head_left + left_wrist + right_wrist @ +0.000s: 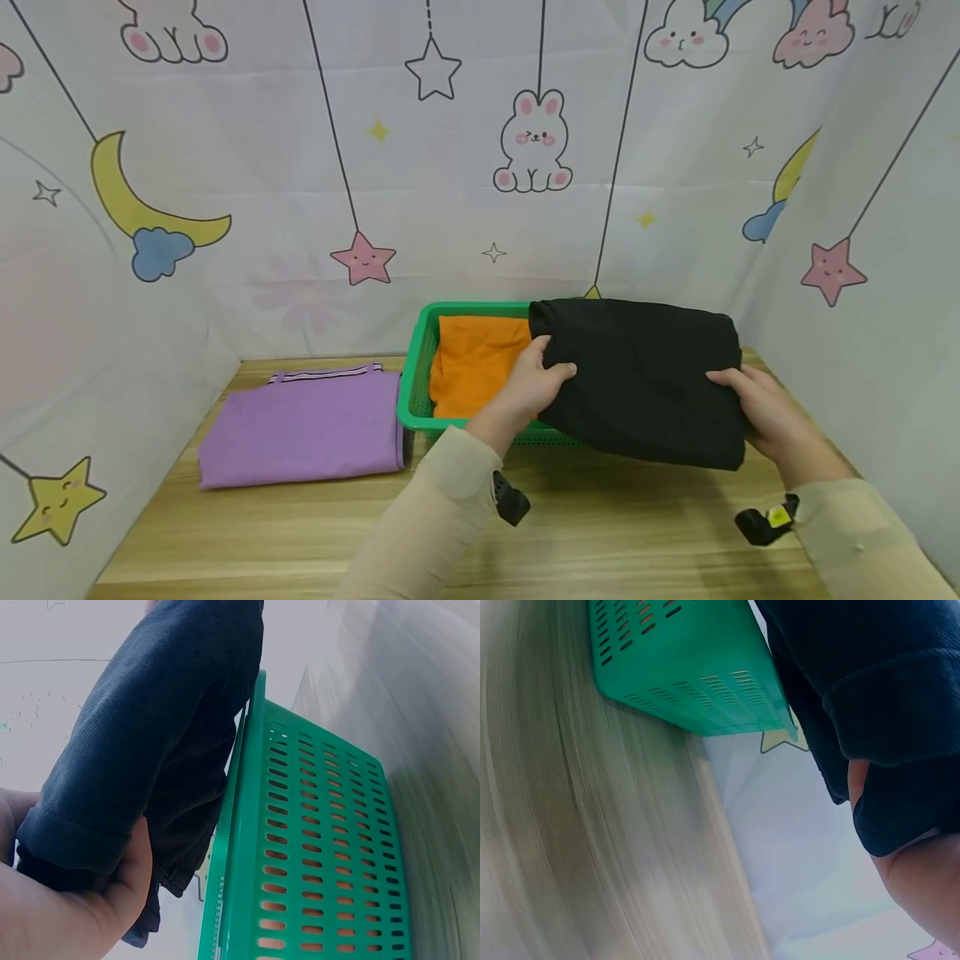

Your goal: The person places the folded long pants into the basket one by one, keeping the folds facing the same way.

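A folded black garment (645,383) is held up between both hands, over the right part of a green plastic basket (416,367). My left hand (534,379) grips its left edge, thumb on top and fingers underneath. At the right edge, my right hand (765,412) pinches the cloth the same way. In the left wrist view the folded dark cloth (142,727) sits above the basket's rim, the fingers curled round its end. An orange folded cloth (480,367) lies inside the basket on the left; the garment hides the basket's right side.
Left of the basket, a folded purple garment (307,429) with a striped band lies on the wooden table (600,533). A white curtain (450,167) printed with bunnies, stars and moons hangs behind and at both sides.
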The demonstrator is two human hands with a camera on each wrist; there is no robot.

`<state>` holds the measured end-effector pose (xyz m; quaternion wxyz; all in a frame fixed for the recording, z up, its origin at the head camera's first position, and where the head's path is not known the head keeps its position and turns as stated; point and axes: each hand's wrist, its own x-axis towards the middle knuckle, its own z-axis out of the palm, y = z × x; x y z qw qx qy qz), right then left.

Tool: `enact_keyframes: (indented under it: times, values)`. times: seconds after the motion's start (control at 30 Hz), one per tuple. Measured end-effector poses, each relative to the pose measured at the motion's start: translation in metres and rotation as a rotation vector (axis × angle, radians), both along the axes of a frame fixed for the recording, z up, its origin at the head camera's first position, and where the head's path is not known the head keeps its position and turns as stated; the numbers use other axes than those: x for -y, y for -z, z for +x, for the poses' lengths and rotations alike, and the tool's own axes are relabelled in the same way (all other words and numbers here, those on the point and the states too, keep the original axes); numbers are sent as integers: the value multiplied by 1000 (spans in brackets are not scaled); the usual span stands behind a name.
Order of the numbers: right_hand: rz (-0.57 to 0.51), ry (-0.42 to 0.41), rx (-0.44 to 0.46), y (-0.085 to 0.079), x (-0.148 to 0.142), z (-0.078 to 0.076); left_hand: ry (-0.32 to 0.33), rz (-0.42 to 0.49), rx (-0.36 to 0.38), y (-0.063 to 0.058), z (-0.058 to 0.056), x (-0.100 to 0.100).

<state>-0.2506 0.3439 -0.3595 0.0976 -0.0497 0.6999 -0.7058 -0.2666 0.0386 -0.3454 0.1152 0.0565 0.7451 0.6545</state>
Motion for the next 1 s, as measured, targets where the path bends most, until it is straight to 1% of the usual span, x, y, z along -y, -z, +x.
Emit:
enact_keyframes:
  times: [0.2,0.4,0.53,0.77,0.87,1.0]
  values:
    - [-20,-17,-14,2,4,-2,6,3,-4,0,0,4]
    - [-46,-31,-11,1,9,-3,5,7,10,0,1,8]
    - [-42,-29,-7,1,12,-4,2,13,12,1,0,11]
    - [2,-32,-17,1,17,-7,-5,10,4,3,-1,17]
    - [-13,-37,-22,1,19,-9,0,9,1,3,0,19]
    - [-37,-49,-21,2,22,-10,-11,7,0,4,0,21]
